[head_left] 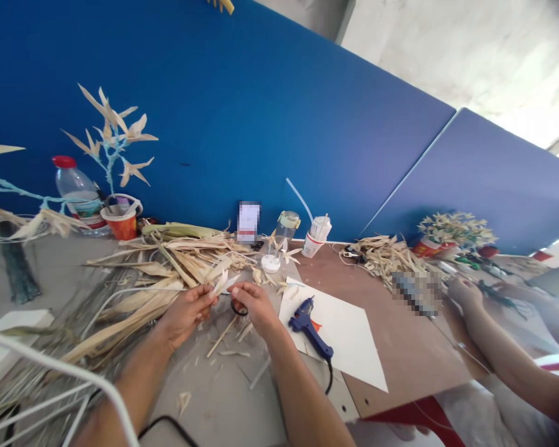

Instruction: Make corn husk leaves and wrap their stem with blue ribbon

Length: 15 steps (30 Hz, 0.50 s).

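Note:
My left hand [196, 305] is closed, pinching a pale strip of corn husk [220, 284] between thumb and fingers. Close beside it, my right hand [255, 305] is closed around scissors [239, 309]; a black handle loop shows under the fingers, and the blades are partly hidden near the husk. A heap of dried corn husks [186, 257] lies just behind and to the left of both hands. Small husk scraps [235, 354] are scattered on the grey tabletop below them.
A blue glue gun [310, 328] rests on white paper [354, 338] at right. Behind stand a phone [248, 222], a jar [286, 225] and paper cups [314, 239]. Husk flowers [114, 146] and a bottle [77, 192] stand left. A co-worker's arms [498, 347] reach in from the right.

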Each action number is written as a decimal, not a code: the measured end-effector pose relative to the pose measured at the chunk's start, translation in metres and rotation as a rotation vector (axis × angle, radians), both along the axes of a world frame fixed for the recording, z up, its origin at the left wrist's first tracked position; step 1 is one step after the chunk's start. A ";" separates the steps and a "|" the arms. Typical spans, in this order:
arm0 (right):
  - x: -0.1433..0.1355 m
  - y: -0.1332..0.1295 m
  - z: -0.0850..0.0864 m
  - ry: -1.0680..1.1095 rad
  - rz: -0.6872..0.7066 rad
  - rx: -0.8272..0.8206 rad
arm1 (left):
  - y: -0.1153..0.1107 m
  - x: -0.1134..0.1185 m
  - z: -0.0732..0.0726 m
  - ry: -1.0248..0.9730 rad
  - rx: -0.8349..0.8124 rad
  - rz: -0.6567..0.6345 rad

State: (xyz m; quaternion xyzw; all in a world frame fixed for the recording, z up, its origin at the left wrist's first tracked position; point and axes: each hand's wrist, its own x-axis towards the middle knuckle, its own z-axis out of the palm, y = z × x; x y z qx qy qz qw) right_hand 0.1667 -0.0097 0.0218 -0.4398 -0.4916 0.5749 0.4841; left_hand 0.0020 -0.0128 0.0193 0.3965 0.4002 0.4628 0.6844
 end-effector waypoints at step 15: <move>-0.015 -0.006 -0.001 0.075 -0.121 -0.032 | -0.006 0.013 0.001 0.052 0.082 0.086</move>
